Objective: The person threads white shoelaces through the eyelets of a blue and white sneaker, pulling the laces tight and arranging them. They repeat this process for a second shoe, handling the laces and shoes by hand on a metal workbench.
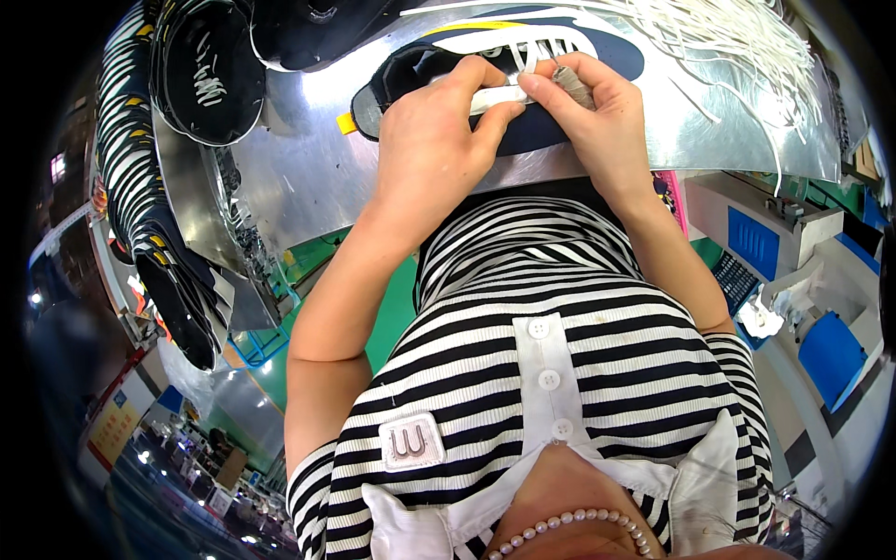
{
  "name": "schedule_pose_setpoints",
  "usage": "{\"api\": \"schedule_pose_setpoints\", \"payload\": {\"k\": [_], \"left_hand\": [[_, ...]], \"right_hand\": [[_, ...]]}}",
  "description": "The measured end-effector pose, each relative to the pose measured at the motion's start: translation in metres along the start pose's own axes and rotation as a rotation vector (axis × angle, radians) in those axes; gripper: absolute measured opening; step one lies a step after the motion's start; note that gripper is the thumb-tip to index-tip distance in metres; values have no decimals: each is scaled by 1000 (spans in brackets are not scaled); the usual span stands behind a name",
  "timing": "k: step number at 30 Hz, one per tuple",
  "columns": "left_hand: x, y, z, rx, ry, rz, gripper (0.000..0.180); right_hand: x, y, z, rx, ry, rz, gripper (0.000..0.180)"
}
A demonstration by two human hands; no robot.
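Observation:
A navy, white and yellow shoe upper lies flat on the metal table in front of me, its black lining showing at the opening. My left hand is closed on it, thumb and forefinger pinching either side of a white strip along the upper's near side. Thin white lacing crosses the eyelet area just beyond. In my right hand is a small tool with a beige wrapped handle and a thin metal tip. The right thumb and forefinger meet near the end of the white strip.
A heap of loose white laces covers the table's far right. At the left, a long row of stacked striped uppers stands beside another black-lined upper. The metal table has its near edge against my body.

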State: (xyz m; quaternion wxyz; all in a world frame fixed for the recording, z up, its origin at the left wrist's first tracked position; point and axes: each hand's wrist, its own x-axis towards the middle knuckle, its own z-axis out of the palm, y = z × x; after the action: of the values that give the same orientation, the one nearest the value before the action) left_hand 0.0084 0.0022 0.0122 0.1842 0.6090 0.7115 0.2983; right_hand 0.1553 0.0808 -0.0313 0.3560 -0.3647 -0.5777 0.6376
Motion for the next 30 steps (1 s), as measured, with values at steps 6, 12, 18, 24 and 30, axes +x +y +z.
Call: {"api": "schedule_pose_setpoints", "payload": {"k": [6, 12, 18, 24, 30], "left_hand": [[2, 0, 6, 84, 11, -70, 27], [3, 2, 6, 105, -13, 51, 27], [2, -6, 15, 90, 10, 298, 19], [-3, -2, 4, -82, -97, 44, 22], [-2, -3, -21, 201, -334, 80, 24]], "right_hand": [[-31, -23, -24, -192, -125, 53, 18], [-25, -20, -25, -342, -163, 83, 16], [-9, -18, -12, -487, -174, 101, 20], [6, -43, -62, -247, -237, 16, 16], [35, -8, -31, -596, -154, -113, 19]]}}
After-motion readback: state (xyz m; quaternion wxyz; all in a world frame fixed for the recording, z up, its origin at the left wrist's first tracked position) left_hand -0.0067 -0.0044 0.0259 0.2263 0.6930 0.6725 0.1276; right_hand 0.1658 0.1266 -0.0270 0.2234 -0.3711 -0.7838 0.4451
